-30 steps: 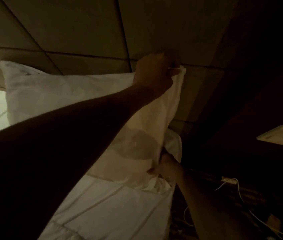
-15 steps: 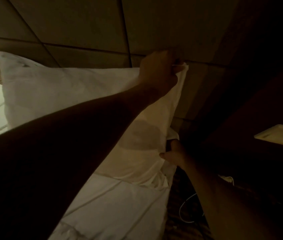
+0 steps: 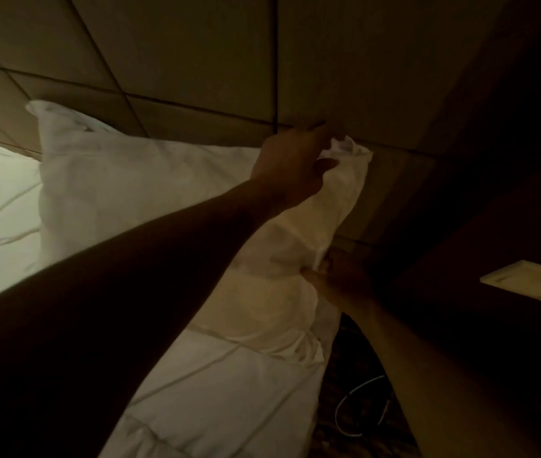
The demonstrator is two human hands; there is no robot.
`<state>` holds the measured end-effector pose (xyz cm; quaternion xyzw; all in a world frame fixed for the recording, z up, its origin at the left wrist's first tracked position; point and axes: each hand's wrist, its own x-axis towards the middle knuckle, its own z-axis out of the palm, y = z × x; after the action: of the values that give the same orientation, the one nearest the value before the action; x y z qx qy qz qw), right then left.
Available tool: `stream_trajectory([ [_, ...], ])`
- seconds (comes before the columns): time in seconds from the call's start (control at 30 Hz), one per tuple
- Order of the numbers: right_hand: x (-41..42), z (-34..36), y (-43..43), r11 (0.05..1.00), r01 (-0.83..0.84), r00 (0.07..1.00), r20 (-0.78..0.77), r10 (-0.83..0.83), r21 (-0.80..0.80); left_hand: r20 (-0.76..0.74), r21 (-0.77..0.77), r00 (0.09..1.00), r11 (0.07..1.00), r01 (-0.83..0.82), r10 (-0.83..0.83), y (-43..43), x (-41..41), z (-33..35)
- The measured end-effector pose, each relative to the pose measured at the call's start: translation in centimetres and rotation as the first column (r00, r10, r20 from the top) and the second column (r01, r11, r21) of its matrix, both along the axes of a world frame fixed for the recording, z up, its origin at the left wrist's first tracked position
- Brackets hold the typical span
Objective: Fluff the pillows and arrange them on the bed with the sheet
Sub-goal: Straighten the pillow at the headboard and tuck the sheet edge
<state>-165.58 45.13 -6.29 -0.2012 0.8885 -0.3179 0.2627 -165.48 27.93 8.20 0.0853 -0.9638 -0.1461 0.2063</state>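
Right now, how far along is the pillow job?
Done: one pillow stands against the headboard on the white sheet. In hand: the left hand pinches its top corner and the right hand grips its lower edge, apparently shaping it. Left: letting go; no other pillows are in view, so the final arrangement can't be judged.

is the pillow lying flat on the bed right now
No, the pillow stands on edge against the headboard, with the left hand gripping its top corner and the right hand its lower edge.
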Motion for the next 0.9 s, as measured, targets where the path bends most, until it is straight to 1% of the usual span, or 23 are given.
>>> stream_trajectory([
  [0.03,0.3,0.8,-0.1,1.000,-0.014,0.993,-0.116,0.014,-0.001,-0.006,-0.001,1.000,1.000,-0.010,0.010,-0.4,0.7,0.1],
  [0.07,0.7,1.6,-0.2,1.000,-0.029,0.964,-0.264,0.029,0.003,-0.011,-0.003,1.000,1.000,-0.025,0.025,-0.8,1.5,0.1],
  [0.1,1.0,2.3,-0.5,0.999,-0.045,0.904,-0.425,0.044,0.008,-0.015,-0.005,0.999,0.999,-0.048,0.048,-1.3,2.3,0.1],
  [0.13,1.3,3.1,-0.9,0.998,-0.063,0.833,-0.550,0.063,0.019,-0.016,-0.008,0.997,0.997,-0.078,0.078,-1.8,3.2,0.1],
  [0.17,1.7,3.9,-1.5,0.996,-0.082,0.783,-0.617,0.077,0.021,-0.013,-0.013,0.994,0.994,-0.109,0.109,-2.4,4.2,0.0],
  [0.2,2.0,4.7,-2.1,0.994,-0.109,0.766,-0.635,0.094,0.015,-0.012,-0.012,0.990,0.990,-0.140,0.140,-3.1,5.2,0.0],
  [0.3,3.0,7.0,-4.7,0.981,-0.195,0.763,-0.626,0.159,0.011,-0.028,0.030,0.973,0.973,-0.230,0.231,-4.8,8.1,0.4],
  [0.43,4.7,10.2,-8.1,0.946,-0.324,0.690,-0.687,0.226,-0.015,-0.056,0.067,0.935,0.936,-0.345,0.349,-6.9,11.7,1.3],
  [0.67,8.3,15.1,-13.5,0.871,-0.483,0.562,-0.731,0.387,0.090,-0.111,0.172,0.866,0.868,-0.466,0.487,-9.7,18.9,2.3],
  [0.9,12.5,19.6,-19.4,0.759,-0.636,0.445,-0.735,0.511,0.142,-0.077,0.212,0.793,0.787,-0.580,0.605,-11.6,26.0,3.6],
])
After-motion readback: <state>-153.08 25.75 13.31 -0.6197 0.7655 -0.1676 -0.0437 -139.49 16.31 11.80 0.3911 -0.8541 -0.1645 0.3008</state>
